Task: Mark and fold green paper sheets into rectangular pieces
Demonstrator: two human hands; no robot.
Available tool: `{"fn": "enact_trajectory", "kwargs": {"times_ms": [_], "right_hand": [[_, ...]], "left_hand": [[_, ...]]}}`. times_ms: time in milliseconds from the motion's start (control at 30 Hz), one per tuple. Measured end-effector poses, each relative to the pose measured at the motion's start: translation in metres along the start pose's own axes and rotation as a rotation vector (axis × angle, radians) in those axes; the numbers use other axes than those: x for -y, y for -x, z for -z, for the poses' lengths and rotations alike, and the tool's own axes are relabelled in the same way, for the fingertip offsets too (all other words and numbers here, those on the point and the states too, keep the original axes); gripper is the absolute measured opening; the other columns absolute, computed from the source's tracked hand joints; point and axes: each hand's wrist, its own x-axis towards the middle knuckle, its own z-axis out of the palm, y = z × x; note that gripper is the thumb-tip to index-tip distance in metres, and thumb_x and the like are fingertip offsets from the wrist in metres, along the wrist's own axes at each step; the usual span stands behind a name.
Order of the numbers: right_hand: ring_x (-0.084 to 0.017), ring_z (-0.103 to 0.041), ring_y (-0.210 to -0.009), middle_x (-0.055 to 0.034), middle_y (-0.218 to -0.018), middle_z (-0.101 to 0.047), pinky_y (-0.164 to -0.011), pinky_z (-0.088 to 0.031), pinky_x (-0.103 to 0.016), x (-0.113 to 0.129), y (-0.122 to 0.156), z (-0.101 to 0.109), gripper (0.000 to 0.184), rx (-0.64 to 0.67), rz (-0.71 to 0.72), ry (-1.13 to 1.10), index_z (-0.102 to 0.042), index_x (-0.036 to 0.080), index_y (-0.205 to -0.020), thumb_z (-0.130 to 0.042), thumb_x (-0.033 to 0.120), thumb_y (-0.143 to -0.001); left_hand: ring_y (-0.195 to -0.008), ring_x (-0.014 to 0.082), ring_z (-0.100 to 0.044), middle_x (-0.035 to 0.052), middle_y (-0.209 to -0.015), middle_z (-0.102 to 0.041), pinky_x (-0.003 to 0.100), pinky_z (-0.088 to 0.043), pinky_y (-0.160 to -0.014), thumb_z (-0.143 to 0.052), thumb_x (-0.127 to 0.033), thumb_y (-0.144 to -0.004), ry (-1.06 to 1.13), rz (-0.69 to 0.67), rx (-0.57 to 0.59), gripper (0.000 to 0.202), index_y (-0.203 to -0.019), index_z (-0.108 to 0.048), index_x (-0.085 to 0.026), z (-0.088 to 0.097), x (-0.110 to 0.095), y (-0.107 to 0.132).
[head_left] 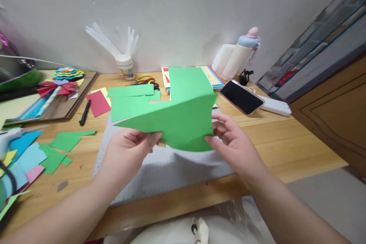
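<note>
Both my hands hold a folded sheet of green paper (183,118) up above a grey cutting mat (171,169) on the wooden table (286,141). My left hand (130,150) pinches its lower left edge, fingers closed on the paper. My right hand (233,141) grips its right edge, thumb in front and fingers behind. Loose green strips (130,91) lie on the table behind the sheet.
Green, blue and pink paper scraps (54,152) lie left, with a black pen (85,112), red paper (98,103) and paper flowers (61,82). Scissors (144,81), a cup of white strips (126,65), stacked coloured sheets (213,78), a phone (241,97) and a bottle (243,55) stand behind.
</note>
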Motion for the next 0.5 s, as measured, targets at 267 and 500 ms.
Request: {"fn": "enact_trajectory", "kwargs": {"times_ms": [267, 500], "right_hand": [[-0.021, -0.072, -0.079, -0.0027, -0.09, -0.077, -0.075, -0.059, -0.038, -0.019, -0.016, -0.024, 0.023, -0.077, 0.014, -0.243, -0.072, 0.024, -0.096, -0.072, 0.041, -0.081], [-0.024, -0.065, -0.116, -0.0061, -0.124, -0.069, -0.1, -0.052, -0.042, 0.0, 0.018, -0.023, 0.031, -0.05, 0.7, 0.256, -0.071, 0.026, -0.115, -0.06, 0.014, -0.089]], "left_hand": [[-0.063, 0.0142, -0.066, 0.0001, -0.067, -0.068, 0.02, -0.049, -0.05, -0.079, -0.027, -0.062, 0.615, 0.179, -0.014, 0.02, -0.076, -0.067, -0.019, -0.009, 0.013, -0.01], [-0.097, 0.0245, -0.069, 0.0092, -0.111, -0.071, 0.034, -0.058, -0.079, -0.069, -0.028, -0.075, 0.641, 0.271, 0.086, 0.021, -0.094, -0.067, -0.019, -0.008, 0.022, -0.001]]}}
